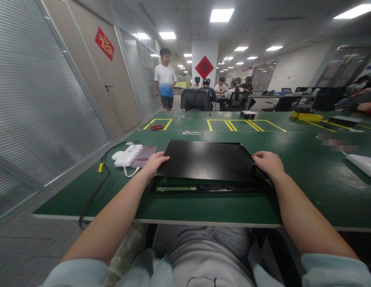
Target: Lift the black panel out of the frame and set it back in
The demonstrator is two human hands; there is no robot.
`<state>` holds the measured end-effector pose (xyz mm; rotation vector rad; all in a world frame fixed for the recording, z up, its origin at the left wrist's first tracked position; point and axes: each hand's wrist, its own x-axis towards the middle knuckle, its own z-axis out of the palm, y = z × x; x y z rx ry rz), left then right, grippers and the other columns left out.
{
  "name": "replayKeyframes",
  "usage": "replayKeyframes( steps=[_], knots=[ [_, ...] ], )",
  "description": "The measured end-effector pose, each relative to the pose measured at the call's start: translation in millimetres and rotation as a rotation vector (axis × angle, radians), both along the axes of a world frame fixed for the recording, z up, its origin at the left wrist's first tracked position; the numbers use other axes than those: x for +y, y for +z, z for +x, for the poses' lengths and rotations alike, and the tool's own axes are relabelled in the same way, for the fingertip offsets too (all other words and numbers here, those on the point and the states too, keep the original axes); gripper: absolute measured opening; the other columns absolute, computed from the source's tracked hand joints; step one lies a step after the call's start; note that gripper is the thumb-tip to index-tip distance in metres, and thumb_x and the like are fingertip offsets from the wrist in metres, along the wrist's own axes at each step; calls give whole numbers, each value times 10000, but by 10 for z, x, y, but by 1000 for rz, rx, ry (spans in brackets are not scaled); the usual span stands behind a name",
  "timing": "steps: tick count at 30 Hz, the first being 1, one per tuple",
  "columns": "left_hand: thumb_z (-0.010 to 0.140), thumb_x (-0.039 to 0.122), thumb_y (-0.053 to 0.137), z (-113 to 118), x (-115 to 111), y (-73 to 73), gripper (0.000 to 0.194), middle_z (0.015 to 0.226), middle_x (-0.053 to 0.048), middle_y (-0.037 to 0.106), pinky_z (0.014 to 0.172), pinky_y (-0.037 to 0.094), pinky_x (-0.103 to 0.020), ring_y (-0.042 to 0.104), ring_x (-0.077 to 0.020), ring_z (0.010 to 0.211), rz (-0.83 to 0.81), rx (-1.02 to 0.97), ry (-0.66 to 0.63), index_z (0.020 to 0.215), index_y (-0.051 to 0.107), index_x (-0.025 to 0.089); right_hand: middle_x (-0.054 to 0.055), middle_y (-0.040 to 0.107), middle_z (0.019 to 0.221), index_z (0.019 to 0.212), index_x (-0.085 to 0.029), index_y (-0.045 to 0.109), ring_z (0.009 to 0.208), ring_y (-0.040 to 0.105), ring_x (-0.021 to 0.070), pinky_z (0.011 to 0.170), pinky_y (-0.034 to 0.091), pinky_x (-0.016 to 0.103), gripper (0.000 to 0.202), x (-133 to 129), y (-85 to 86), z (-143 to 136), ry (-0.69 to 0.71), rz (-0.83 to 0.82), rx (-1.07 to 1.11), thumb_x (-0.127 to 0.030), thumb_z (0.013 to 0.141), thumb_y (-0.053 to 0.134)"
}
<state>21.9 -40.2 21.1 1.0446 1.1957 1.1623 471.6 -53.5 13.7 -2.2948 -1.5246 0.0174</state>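
A dark, flat screen panel lies slightly askew over a black frame, with the frame's near strip uncovered. A green circuit board shows along that strip at the left. My left hand pinches the panel's left edge between thumb and fingers. At the right, my right hand has its fingers closed at the upper right edge, where panel and frame meet; which of the two it grips is hard to tell.
On the green table, white devices, a phone and a black cable lie left. Red scissors, a yellow tray and a small black box are farther back. A person stands beyond the table.
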Motion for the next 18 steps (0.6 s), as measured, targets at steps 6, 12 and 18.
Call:
replayKeyframes(
  steps=[6, 12, 18],
  knots=[
    [658, 113, 778, 10, -4, 8, 407, 816, -75, 810, 780, 602, -351, 776, -252, 777, 19, 16, 37, 1062, 731, 136, 120, 786, 982, 1070, -245, 827, 949, 718, 313, 762, 517, 366, 375, -2, -2, 3, 7, -2, 17, -339, 825, 558],
    [668, 124, 804, 6, -8, 17, 398, 827, -85, 808, 799, 605, -362, 777, -261, 798, 17, 40, 54, 1060, 739, 130, 79, 772, 821, 1027, -260, 826, 920, 721, 295, 762, 531, 352, 349, 31, -58, 59, 12, 44, 74, -323, 793, 576],
    [687, 91, 799, 7, -3, 10, 371, 833, -88, 807, 785, 609, -349, 765, -230, 743, 11, 23, 55, 1047, 717, 121, 77, 765, 784, 983, -245, 828, 861, 719, 277, 738, 530, 335, 328, 44, -64, 75, 12, 65, 132, -314, 752, 605]
  ],
)
